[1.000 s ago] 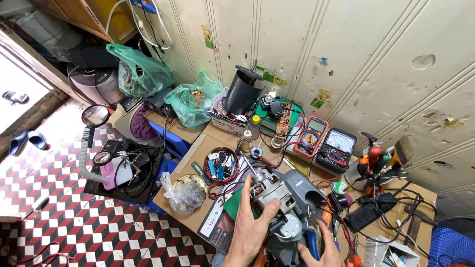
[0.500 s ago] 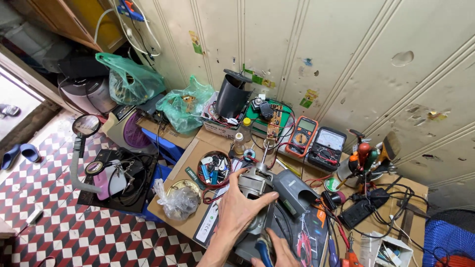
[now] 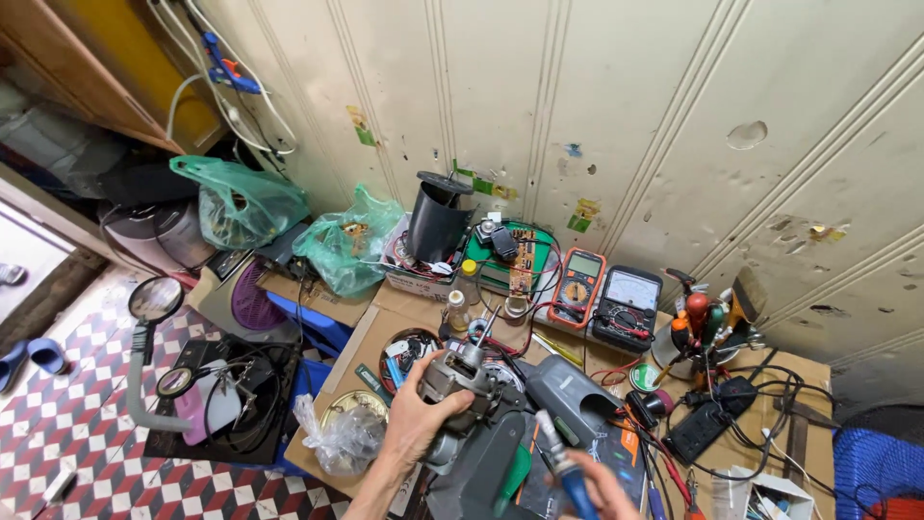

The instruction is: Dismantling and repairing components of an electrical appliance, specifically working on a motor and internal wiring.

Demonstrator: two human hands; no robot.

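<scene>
1. The left hand (image 3: 416, 424) was wrapped over a grey metal motor assembly (image 3: 460, 377) at the near middle of the desk (image 3: 358, 349), its fingers clamped on the upper end of the housing.
2. The right hand (image 3: 599, 486) sat at the bottom edge of the view, closed around a blue-handled screwdriver (image 3: 566, 464).
3. The screwdriver's long axis ran up and to the left, its pale tip aimed toward the motor assembly; the tip stood near the assembly but apart from it, with a grey plastic casing (image 3: 570, 387) lying just beyond the gap.
4. The motor assembly lay directly under the left hand and to the left of the right hand, so the left hand was the nearer.
5. Open room was scarce: a round tin of small parts (image 3: 408, 349) lay just behind the assembly, a crumpled clear bag (image 3: 339, 441) to its left near the desk's edge, and two multimeters (image 3: 604, 295) with tangled black cables (image 3: 749, 412) to the right.
</scene>
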